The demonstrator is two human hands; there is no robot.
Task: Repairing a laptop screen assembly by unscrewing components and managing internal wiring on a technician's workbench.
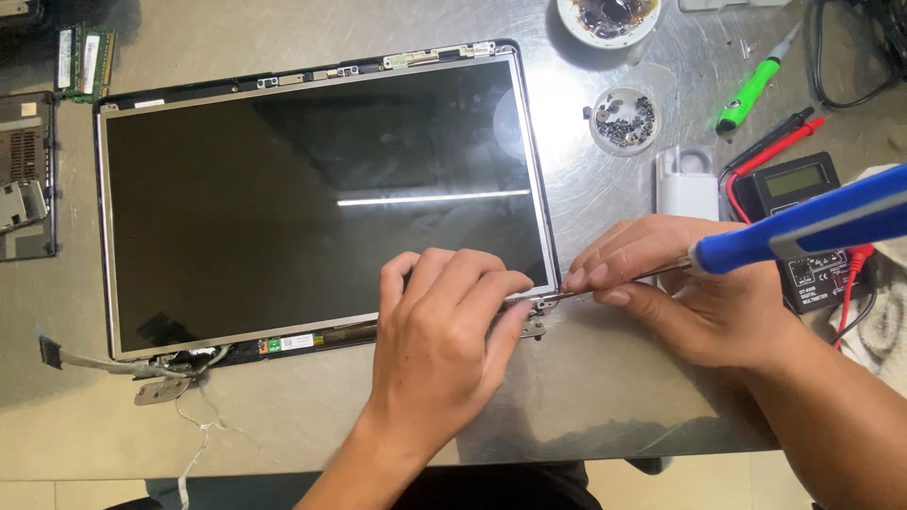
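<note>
A bare laptop screen panel [302, 198] lies flat on a metal table [605, 397], dark glass up, in its black back cover. My left hand [444, 340] rests on the panel's near right corner, fingers curled down beside the metal hinge bracket [537, 316]. My right hand [675, 288] holds a blue-handled screwdriver [803, 227]; its thin shaft reaches left and the tip meets the bracket at that corner. At the near left corner a second hinge [161, 387] and loose cables stick out.
A small clear dish of screws [624, 120] stands behind the panel's right edge, a white bowl [605, 19] behind it. A green pen tool [751, 90], a white case [687, 184] and a black multimeter [803, 222] with red leads lie at right. Laptop parts [26, 175] and memory sticks [83, 61] lie at left.
</note>
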